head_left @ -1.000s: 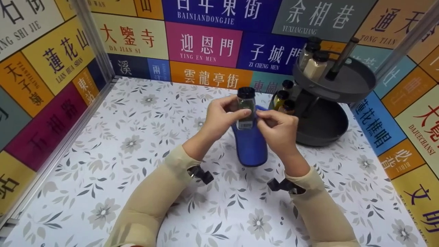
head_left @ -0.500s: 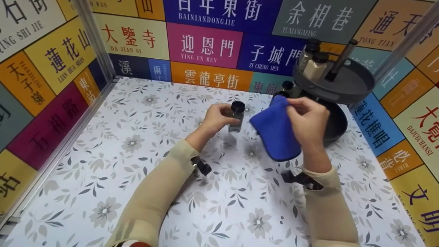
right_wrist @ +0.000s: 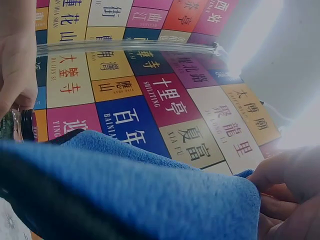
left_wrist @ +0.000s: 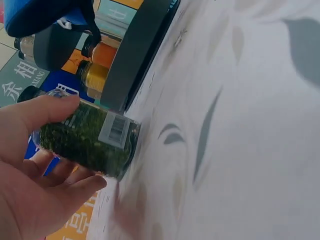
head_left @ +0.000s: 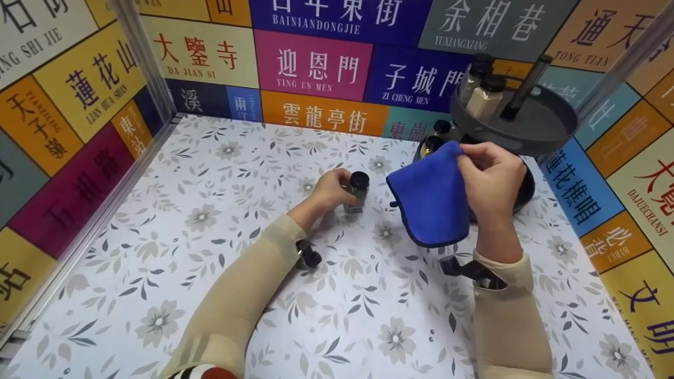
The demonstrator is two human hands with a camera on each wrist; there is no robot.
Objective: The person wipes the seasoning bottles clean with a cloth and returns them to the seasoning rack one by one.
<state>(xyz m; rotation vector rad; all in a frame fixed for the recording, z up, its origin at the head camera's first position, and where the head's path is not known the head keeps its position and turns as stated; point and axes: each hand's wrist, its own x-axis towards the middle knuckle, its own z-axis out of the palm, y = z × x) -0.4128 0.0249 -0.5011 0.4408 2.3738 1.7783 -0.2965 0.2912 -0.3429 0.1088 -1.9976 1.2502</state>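
My left hand (head_left: pixel 330 190) holds a small glass jar (head_left: pixel 355 201) with a black lid, upright at the table top. Dark green dried flakes and a barcode label on this jar (left_wrist: pixel 85 135) show in the left wrist view, where my thumb lies along one side and the fingers on the other. My right hand (head_left: pixel 492 181) pinches a blue cloth (head_left: pixel 432 197) by its upper corner. The cloth hangs down in the air, its dark-edged lower part spread out. In the right wrist view, fingertips (right_wrist: pixel 270 175) grip the corner of the fuzzy blue cloth (right_wrist: pixel 210 200).
A dark two-tier round rack (head_left: pixel 550 134) stands at the back right, partly behind my right hand. Jars, one a pale-filled jar (head_left: pixel 483 102), stand on its upper tier; more, including a yellow-filled jar (left_wrist: pixel 95 77), are below. Sign-covered panels (head_left: pixel 310 63) enclose the flower-patterned table (head_left: pixel 253 326).
The jar has come down to the table and slightly left in my left hand. My right hand has pulled the cloth away from it to the right, and the cloth now hangs spread out.
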